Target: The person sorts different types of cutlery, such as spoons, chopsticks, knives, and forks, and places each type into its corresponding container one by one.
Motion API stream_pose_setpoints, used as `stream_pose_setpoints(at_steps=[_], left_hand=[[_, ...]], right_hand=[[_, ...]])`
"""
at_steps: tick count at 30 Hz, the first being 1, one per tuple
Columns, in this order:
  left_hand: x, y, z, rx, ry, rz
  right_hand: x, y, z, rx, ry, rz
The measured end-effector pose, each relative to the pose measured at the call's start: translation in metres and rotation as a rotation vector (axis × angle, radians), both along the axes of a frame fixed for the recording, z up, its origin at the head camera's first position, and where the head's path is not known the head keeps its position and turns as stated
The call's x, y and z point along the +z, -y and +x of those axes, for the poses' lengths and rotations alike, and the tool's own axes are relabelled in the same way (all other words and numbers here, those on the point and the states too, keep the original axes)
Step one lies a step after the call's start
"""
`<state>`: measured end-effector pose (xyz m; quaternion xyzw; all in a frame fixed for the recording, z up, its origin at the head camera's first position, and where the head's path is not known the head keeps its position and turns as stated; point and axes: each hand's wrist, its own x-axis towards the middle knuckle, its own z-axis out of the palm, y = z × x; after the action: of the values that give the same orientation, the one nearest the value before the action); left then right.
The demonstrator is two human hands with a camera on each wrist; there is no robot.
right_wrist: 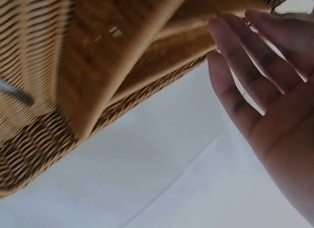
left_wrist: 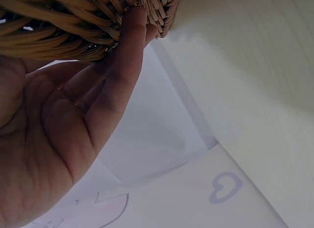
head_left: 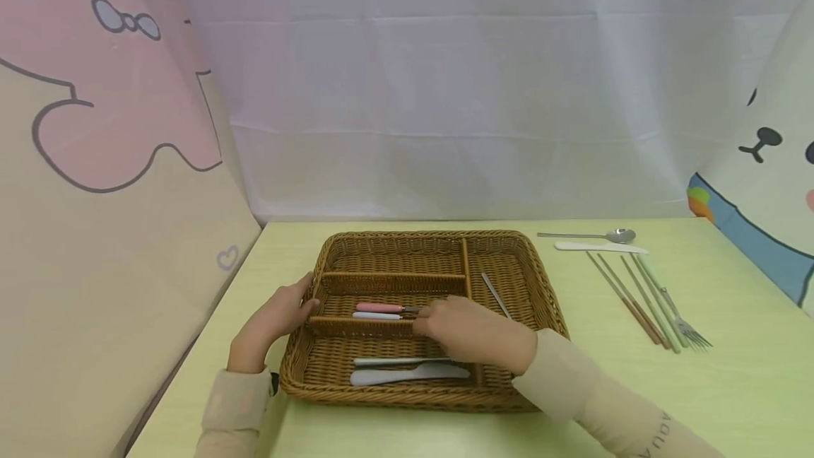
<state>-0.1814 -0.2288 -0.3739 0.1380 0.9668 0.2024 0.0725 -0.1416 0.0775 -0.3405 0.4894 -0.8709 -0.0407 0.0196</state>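
A brown wicker cutlery basket (head_left: pixel 410 401) with several compartments sits on the table. My left hand (head_left: pixel 280 315) grips its left rim, thumb over the edge and fingers (left_wrist: pixel 122 66) along the outer wall. Over the middle compartment, my right hand (head_left: pixel 467 327) has its fingers (right_wrist: pixel 245 66) extended and slightly bent, near the metal ends of a pink-handled utensil (head_left: pixel 379 308) and a light-blue-handled one (head_left: pixel 376 316). Those ends are partly covered by the hand. In the front compartment lie a white knife (head_left: pixel 407 374) and a thin pale-handled utensil (head_left: pixel 394 361).
A slim metal utensil (head_left: pixel 496 295) lies in the basket's right compartment. On the table (head_left: pixel 750 387) to the right are a spoon (head_left: pixel 620 235), a white knife (head_left: pixel 600 247), several brown and green chopsticks (head_left: pixel 636 309) and a green-handled fork (head_left: pixel 689 331). White cloth (head_left: pixel 420 126) hangs behind.
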Motion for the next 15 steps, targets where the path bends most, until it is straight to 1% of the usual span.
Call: stream_pose_setpoints(at_steps=[3,6,11,15], left_hand=[[0.0,0.0,0.0,-0.005,-0.009,-0.001],[0.0,0.0,-0.001,-0.003,-0.01,-0.001],[-0.001,0.0,-0.001,0.007,0.001,-0.004],[-0.002,0.0,-0.002,0.013,0.006,-0.002]], right_hand=[[0.003,-0.011,-0.005,-0.017,-0.004,-0.1],[0.004,-0.022,-0.01,-0.043,0.003,-0.175],[0.007,-0.042,-0.018,-0.116,0.021,-0.238],[0.006,-0.059,-0.026,-0.175,0.001,-0.275]])
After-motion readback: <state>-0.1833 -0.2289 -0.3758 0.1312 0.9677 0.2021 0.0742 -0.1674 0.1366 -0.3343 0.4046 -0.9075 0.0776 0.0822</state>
